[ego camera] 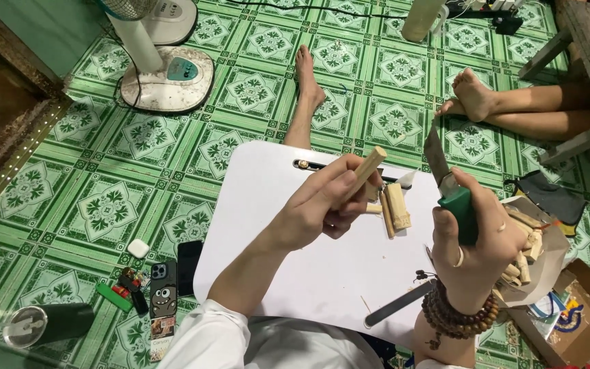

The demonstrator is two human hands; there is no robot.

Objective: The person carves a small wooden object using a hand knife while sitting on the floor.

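Over the white lap table (288, 273), the left hand (326, 201) was closed on a pale wooden stick (365, 171), pinched between thumb and fingers. The stick's long axis ran diagonally, its free end pointing up and to the right, toward the blade. The right hand (476, 229) was clamped in a fist around the green handle of a knife (445, 184), blade upright, tip tilted slightly left. Blade and stick were near each other but apart, with a clear gap between them; the stick lay left of the blade, at roughly the same height.

Beneath that gap, on the table, lay several cut wooden pieces (396, 207), side by side. A metal file (399, 304) lay near the table's near edge, beside the right wrist, which wore a beaded bracelet (460, 316). To the right of the knife hand, more wood offcuts (524, 249) sat heaped on paper. Left of the table, on the green tiled floor (104, 178), were a phone (162, 290), a dark cup (49, 324) and a fan base (169, 78). Another person's bare feet (472, 92) rested beyond.
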